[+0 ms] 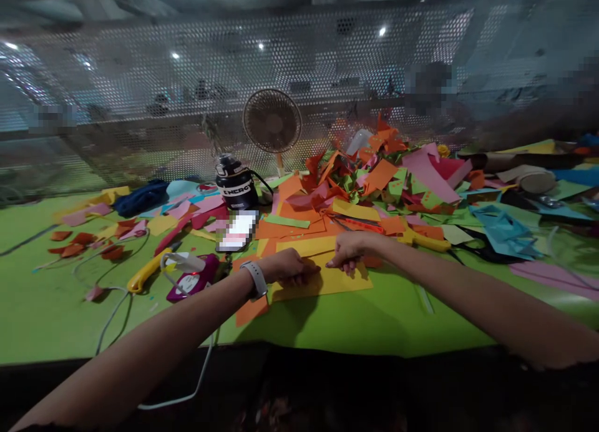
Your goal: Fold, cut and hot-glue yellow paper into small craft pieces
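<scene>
A yellow sheet of paper (322, 288) lies near the table's front edge, on top of orange paper. My left hand (289, 266), with a pale watch strap at the wrist, is closed at the sheet's left part, its fingertips partly hidden. Across from it, my right hand (349, 250) is closed in a pinch on the same sheet, thumb toward the left hand. Between the two hands the paper shows a raised edge or fold. A strip of light green paper (286, 221) lies just behind them.
A phone (238, 231), a black bottle (234, 182) and a small fan (272, 121) stand or lie behind my left hand. A purple power strip (194, 279) with cables sits at left. Yellow-handled tools (147, 271) flank the work. Coloured paper scraps (374, 176) pile up at the back right.
</scene>
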The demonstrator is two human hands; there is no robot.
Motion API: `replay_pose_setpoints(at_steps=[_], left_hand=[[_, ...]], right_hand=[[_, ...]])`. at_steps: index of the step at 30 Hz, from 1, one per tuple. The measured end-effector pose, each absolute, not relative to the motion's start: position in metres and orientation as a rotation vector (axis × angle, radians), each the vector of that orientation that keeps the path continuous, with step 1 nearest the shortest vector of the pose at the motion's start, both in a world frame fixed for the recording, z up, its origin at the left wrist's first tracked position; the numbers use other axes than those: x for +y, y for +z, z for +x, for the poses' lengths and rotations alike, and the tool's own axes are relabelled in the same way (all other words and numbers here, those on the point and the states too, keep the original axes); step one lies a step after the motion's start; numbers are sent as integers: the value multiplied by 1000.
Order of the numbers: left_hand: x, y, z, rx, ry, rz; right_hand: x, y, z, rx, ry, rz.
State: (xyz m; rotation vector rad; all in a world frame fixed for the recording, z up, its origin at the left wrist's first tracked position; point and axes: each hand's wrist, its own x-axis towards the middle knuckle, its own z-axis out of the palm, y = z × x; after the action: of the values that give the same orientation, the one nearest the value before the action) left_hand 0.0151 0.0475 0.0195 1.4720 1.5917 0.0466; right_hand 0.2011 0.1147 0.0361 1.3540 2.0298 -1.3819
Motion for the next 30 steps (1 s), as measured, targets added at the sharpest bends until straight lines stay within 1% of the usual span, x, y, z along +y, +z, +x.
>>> replay_pose_setpoints(at_steps=[6,9,12,14,16,18,20,27,30], left_hand=[[37,27,15,1612,93,1476],[25,32,10,1651,205,1545],[11,29,0,1788,482,1869],[2,21,-7,1718,568,2218],[-5,11,-11,1583,408,2454],[-10,2,-13,1523,230,2546],[-13,-4,-14,1500,145,2589],[-14,-7,-15,1487,176,2640],[-14,-8,-16,1487,208,2640]], right_hand=[[110,38,207,2015,-1390,1418],[114,35,212,2003,-1416,1421],[118,33,215,1962,-1450,1410],[119,35,216,1929,-1479,1411],[116,38,217,1910,-1501,1420],[110,42,218,1911,-1509,1429],[102,45,216,1919,-1513,1422],[78,37,202,1917,-1518,1386],[64,33,194,1998,-1498,1441]])
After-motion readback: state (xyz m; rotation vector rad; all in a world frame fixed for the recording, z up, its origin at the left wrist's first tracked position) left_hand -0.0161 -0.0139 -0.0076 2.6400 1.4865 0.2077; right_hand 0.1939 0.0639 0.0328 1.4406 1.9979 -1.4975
